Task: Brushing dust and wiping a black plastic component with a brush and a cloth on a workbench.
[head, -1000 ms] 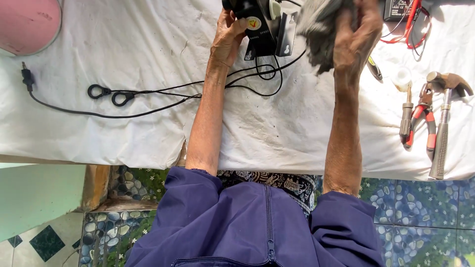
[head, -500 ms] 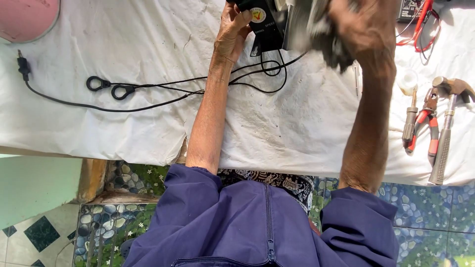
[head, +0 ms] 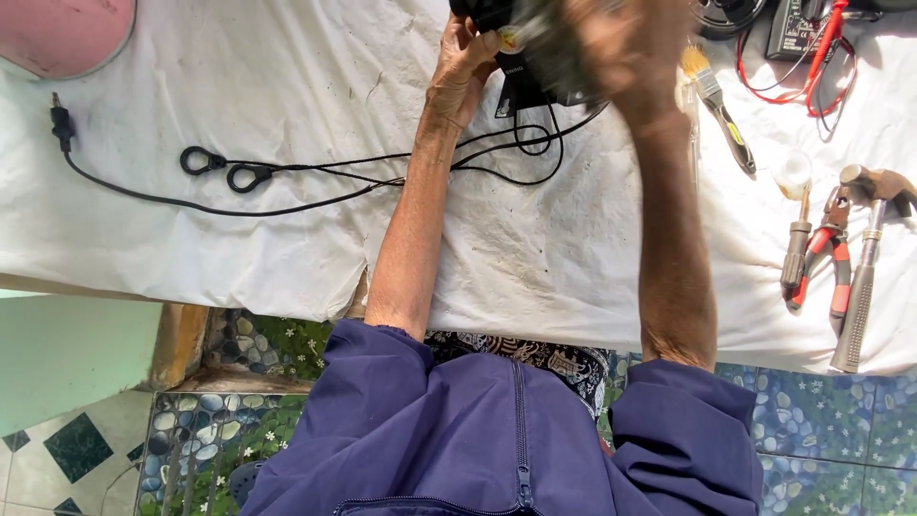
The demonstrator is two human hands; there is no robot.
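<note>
My left hand (head: 461,63) grips the left side of a black device (head: 521,81) with a round yellow sticker, at the far edge of the white cloth (head: 287,105). My right hand (head: 623,53), blurred by motion, presses a dark grey rag (head: 554,53) over the device's top. Black cables (head: 315,182) run left from the device across the cloth, with two ring terminals (head: 224,170) and a plug (head: 62,124) at the far left.
A paintbrush (head: 716,96) lies right of my right hand. A screwdriver (head: 795,248), red-handled pliers (head: 833,253) and a hammer (head: 864,268) lie at the right edge. Red leads and a black box (head: 793,33) sit at the top right, a pink bowl (head: 62,33) top left.
My right hand has swept the rag leftwards over the device, uncovering the paintbrush. My left hand has stayed on the device.
</note>
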